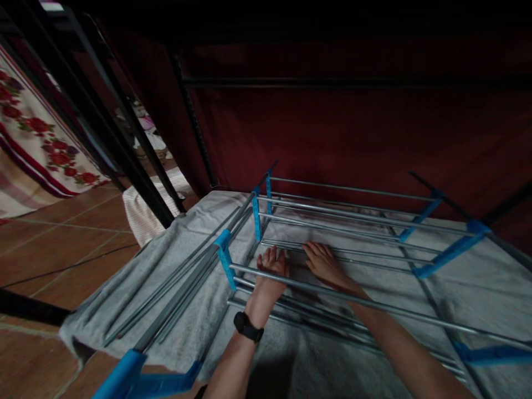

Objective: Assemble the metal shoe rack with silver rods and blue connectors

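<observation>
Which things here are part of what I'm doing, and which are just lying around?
Part of it, it seems:
- rack rods, with your left hand and right hand among them
- blue connectors
- probably the loose-looking rods at left

Just lying about or hanging:
- floral cloth
- striped cloth
- dark cable

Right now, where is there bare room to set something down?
Bare gray cloth shows left of the loose rods, at right between two blue brackets, and between the forearms, just nearer than the lower rods. It's crowded at center, where the left hand and right hand sit among metal bars.
</observation>
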